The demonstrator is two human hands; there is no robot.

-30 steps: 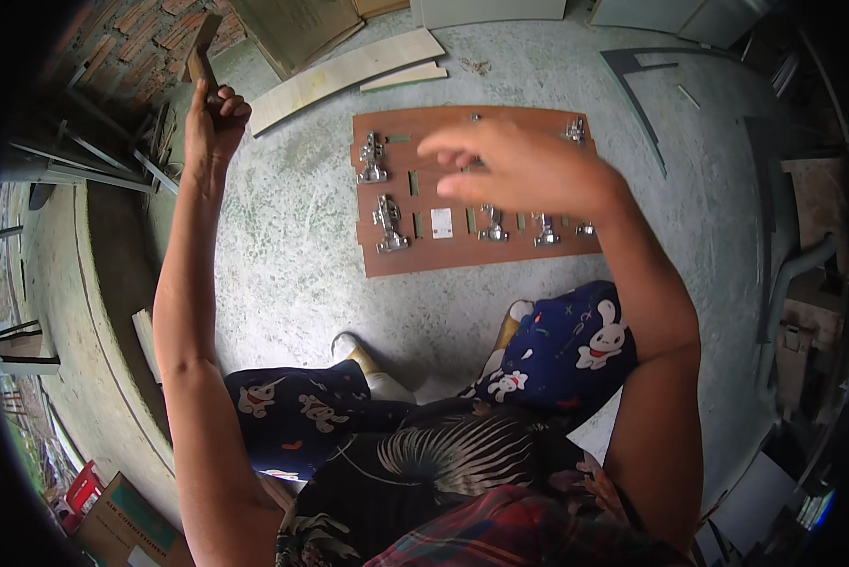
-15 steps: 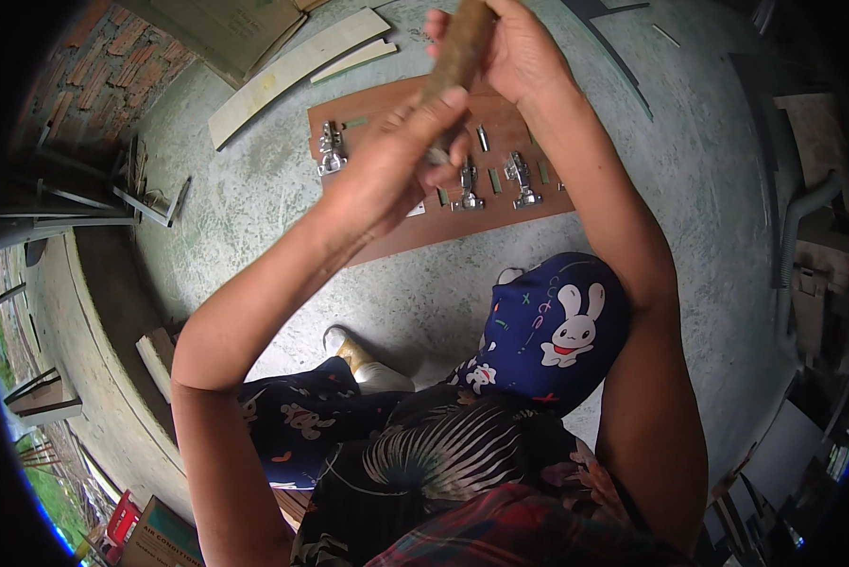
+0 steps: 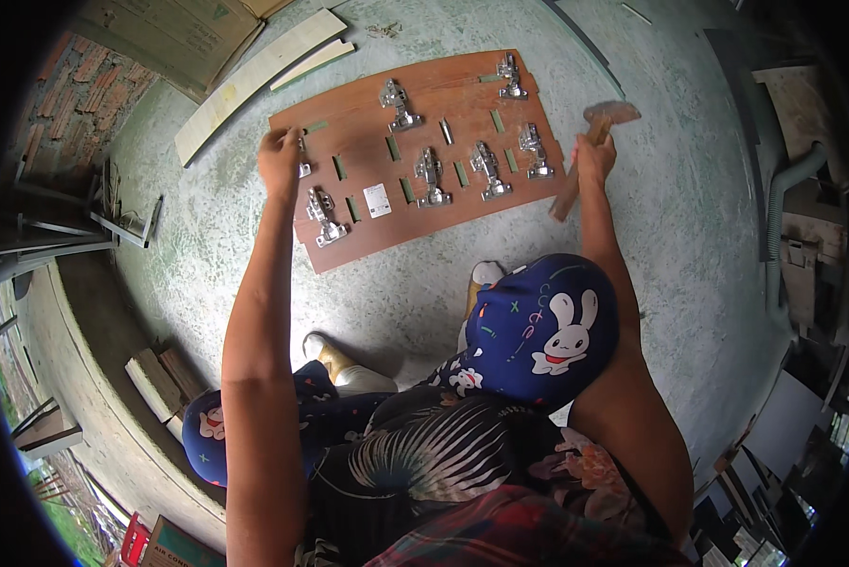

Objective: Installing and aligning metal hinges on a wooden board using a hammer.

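A brown board point(image 3: 372, 231) with several green-edged slots lies on the concrete floor in front of me. Several silver cabinet hinges stand on it, among them one at the near left corner point(image 3: 325, 217) and one toward the back point(image 3: 399, 104). My left hand point(image 3: 281, 163) is closed at the board's left edge, its fingers on a cabinet hinge point(image 3: 303, 163) that they mostly cover. Off the board's right end, my right hand point(image 3: 594, 159) grips a hammer point(image 3: 613, 111) by its wooden handle, head up. A small shiny metal piece point(image 3: 446, 130) and a white label point(image 3: 377, 200) are on the board.
Pale wooden strips point(image 3: 259, 85) lie beyond the board at the far left, near a cardboard box point(image 3: 183, 38). Metal frames point(image 3: 127, 222) stand at the left by a concrete ledge point(image 3: 94, 350). A grey hose point(image 3: 781, 217) runs along the right side. My knees are close to the board's near side.
My hands, earlier together over the board around a blurred wooden handle, have moved apart. The left went down to the hinge at the left edge; the right carried the hammer to the right.
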